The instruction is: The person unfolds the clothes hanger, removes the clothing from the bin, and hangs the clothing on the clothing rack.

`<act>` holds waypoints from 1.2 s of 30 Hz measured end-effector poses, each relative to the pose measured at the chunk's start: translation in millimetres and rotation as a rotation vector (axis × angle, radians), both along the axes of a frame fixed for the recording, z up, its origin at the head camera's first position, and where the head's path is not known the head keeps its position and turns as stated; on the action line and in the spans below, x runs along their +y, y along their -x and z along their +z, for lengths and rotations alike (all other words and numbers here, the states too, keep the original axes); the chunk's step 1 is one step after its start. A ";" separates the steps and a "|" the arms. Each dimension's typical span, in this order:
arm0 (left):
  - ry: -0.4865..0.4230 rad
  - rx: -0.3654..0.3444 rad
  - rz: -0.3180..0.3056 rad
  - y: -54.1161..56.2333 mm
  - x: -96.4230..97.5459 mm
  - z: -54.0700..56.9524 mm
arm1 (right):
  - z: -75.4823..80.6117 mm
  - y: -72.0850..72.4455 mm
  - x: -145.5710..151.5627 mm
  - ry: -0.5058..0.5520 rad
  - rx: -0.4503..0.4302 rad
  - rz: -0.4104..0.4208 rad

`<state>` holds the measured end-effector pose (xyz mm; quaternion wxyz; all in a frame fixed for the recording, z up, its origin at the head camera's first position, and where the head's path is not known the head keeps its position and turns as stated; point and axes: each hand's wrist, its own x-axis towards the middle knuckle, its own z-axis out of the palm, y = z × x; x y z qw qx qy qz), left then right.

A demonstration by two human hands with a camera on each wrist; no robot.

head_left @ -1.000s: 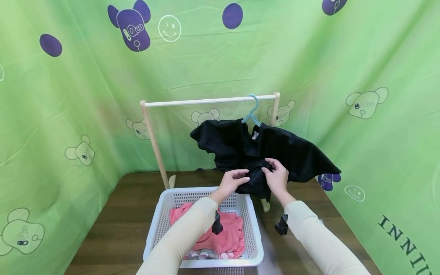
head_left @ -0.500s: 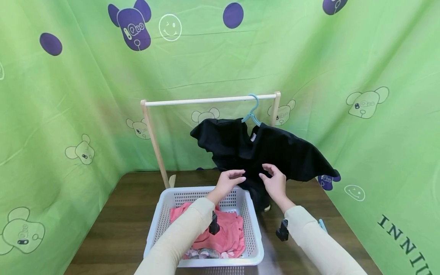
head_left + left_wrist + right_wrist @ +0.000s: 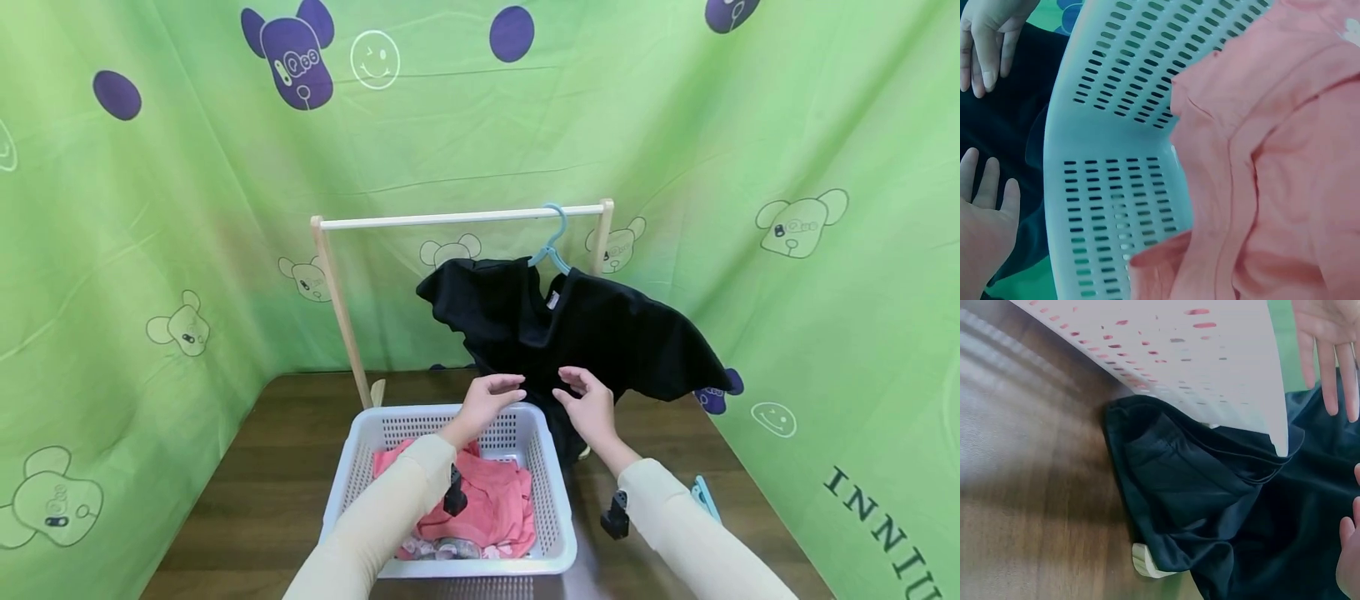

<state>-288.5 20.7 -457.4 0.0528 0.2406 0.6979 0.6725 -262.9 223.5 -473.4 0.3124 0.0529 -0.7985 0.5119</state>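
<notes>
A black short-sleeved top (image 3: 630,333) with a white neck label hangs on a light blue hanger (image 3: 553,242) hooked over a white rail. My left hand (image 3: 483,407) hovers above the far edge of the white basket (image 3: 347,483), its fingers loosely extended and holding nothing. To its right, my right hand (image 3: 591,408) is in front of the top's lower part, also holding nothing. The left wrist view has my left hand (image 3: 982,231) at the lower left. In the right wrist view, the top's hem (image 3: 1172,462) droops against the basket's outer side.
Pink clothing (image 3: 491,500) lies in the basket, with patterned cloth at its near end. A wooden-legged clothes rack (image 3: 341,308) stands behind the basket on the brown table (image 3: 247,500). Partly behind my right sleeve lies a light blue object (image 3: 705,497). Green printed cloth surrounds the table.
My right hand has let go of the black top's gathered lower part, which has dropped down. Both hands have drawn back slightly toward me and to the left.
</notes>
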 end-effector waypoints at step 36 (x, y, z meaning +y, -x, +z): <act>0.213 -0.024 -0.059 -45.4 -111.9 -15.4 | 10.0 -78.9 16.5 -0.168 -0.046 0.116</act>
